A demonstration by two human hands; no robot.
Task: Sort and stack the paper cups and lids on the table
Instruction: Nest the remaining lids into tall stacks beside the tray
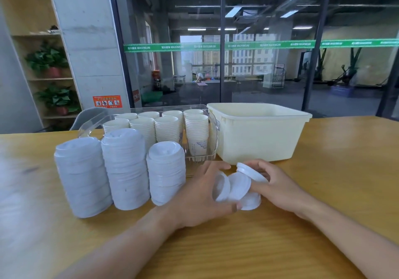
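Both hands work over the wooden surface (pixel 323 192), in front of the cream bin (pixel 259 134). Left hand (pixel 194 194) grip curled round loose white lids (pixel 232 187); right hand (pixel 278 183) pinches one lid (pixel 250 172) by its rim. Three lid stacks (pixel 125 171) stand to the left; cup stacks (pixel 166 127) sit in the clear tray (pixel 200 158) behind.

Risk: loose lids look fanned, not nested; they could slip out. A left-arm sweep might topple the nearest stack.

Unclear: lid count in hand; bin contents hidden; left stacks blurred.
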